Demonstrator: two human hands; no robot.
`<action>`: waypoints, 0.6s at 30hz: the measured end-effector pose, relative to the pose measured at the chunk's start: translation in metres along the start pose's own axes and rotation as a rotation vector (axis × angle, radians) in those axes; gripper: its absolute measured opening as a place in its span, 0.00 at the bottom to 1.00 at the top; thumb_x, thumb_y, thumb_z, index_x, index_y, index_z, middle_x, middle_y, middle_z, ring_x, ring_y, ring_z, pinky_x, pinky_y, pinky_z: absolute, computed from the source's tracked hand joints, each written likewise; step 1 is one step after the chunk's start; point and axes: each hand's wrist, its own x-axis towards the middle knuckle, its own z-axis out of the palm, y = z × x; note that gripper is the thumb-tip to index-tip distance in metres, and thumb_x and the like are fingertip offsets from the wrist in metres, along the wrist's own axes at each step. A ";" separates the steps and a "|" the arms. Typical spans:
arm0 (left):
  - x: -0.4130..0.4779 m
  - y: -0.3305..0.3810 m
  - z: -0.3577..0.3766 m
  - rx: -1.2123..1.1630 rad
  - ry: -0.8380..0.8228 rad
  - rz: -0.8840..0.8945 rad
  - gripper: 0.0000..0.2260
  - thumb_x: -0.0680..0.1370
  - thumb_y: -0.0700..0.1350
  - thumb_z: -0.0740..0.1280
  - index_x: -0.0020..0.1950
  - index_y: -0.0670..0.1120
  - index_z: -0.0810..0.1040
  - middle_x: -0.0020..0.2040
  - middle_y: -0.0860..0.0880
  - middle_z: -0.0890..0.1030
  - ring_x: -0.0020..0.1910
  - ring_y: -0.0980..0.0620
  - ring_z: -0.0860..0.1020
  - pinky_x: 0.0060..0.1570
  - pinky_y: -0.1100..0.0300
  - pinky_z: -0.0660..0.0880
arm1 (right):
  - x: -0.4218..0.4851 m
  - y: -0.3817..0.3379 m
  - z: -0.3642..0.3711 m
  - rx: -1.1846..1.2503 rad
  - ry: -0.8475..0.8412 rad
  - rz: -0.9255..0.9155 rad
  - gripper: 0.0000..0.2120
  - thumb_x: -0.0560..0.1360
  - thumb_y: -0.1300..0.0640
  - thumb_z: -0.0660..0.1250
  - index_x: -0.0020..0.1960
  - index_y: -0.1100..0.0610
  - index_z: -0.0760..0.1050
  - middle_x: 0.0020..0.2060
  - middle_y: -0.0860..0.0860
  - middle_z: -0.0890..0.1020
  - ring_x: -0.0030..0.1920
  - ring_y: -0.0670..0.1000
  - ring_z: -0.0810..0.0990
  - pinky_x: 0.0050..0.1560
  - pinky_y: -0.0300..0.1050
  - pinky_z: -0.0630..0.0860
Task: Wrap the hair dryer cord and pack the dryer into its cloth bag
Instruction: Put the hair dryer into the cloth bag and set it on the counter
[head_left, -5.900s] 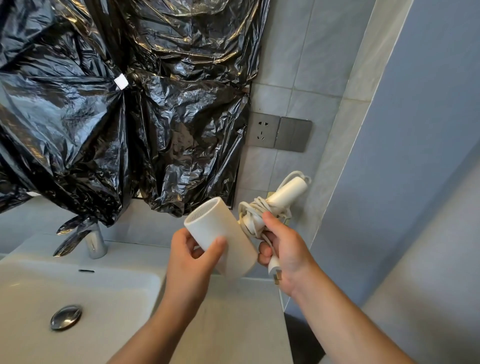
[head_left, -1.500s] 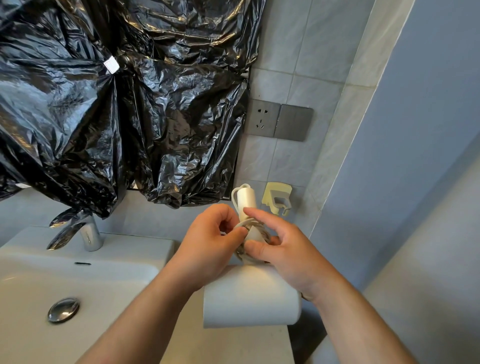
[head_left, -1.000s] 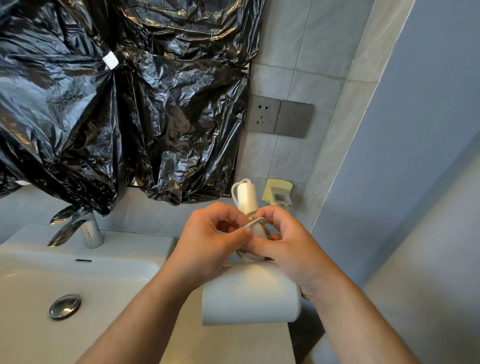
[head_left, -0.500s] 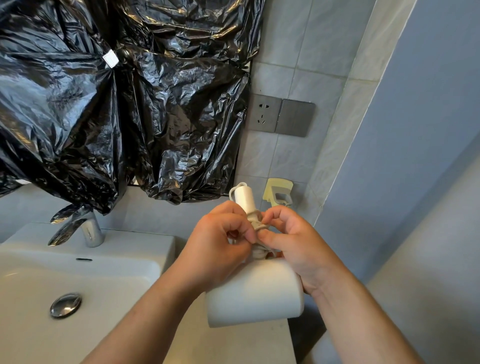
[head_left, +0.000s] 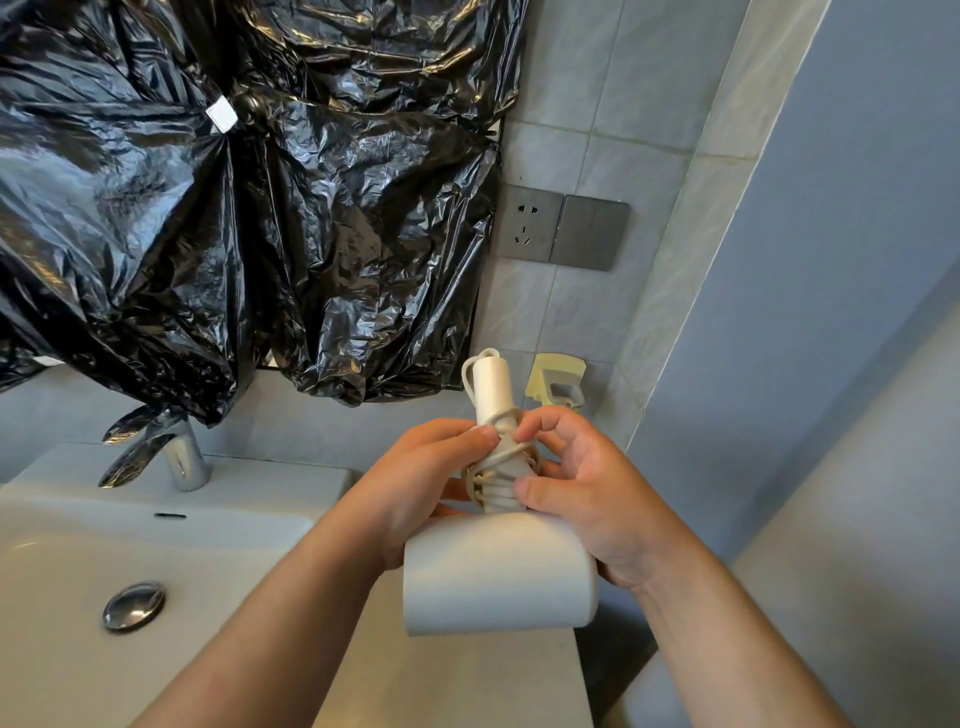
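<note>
A white hair dryer (head_left: 498, 577) is held above the counter, its fat barrel lying crosswise toward me and its slim handle (head_left: 493, 389) pointing up and away. The white cord (head_left: 496, 470) is coiled in several turns around the lower handle. My left hand (head_left: 421, 483) grips the handle from the left, thumb pressing the cord. My right hand (head_left: 587, 493) holds it from the right, thumb and fingers on the coils. No cloth bag is in view.
A white sink (head_left: 62, 561) with a chrome drain (head_left: 134, 605) and faucet (head_left: 182, 457) lies to the left. Black plastic sheeting (head_left: 234, 208) covers the wall above. A grey wall socket (head_left: 563, 228) and a yellowish hook (head_left: 556, 379) sit behind the dryer. The white counter (head_left: 457, 675) ends at right.
Over the last seconds the dryer was turned barrel-down with the handle up. Both hands shifted slightly on the coiled cord, pressing the turns tighter against the handle.
</note>
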 end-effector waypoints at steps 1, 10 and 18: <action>0.000 0.001 0.001 -0.006 -0.003 0.005 0.11 0.80 0.47 0.63 0.48 0.44 0.84 0.40 0.45 0.84 0.35 0.47 0.83 0.31 0.61 0.76 | 0.000 0.002 0.001 0.003 0.020 -0.006 0.14 0.66 0.70 0.68 0.42 0.52 0.74 0.50 0.58 0.81 0.42 0.59 0.79 0.42 0.54 0.74; 0.003 -0.002 0.003 -0.036 0.000 0.052 0.12 0.80 0.49 0.64 0.50 0.43 0.83 0.42 0.45 0.85 0.38 0.47 0.83 0.32 0.58 0.79 | 0.003 0.004 0.002 0.027 0.101 -0.040 0.04 0.68 0.61 0.65 0.35 0.56 0.71 0.49 0.54 0.80 0.46 0.54 0.77 0.45 0.50 0.73; 0.003 -0.012 -0.001 -0.064 0.004 0.065 0.11 0.75 0.49 0.68 0.50 0.43 0.84 0.43 0.43 0.85 0.40 0.45 0.83 0.30 0.58 0.79 | 0.004 0.009 0.000 -0.116 0.088 0.087 0.15 0.67 0.64 0.69 0.53 0.55 0.73 0.45 0.57 0.79 0.41 0.52 0.76 0.42 0.49 0.75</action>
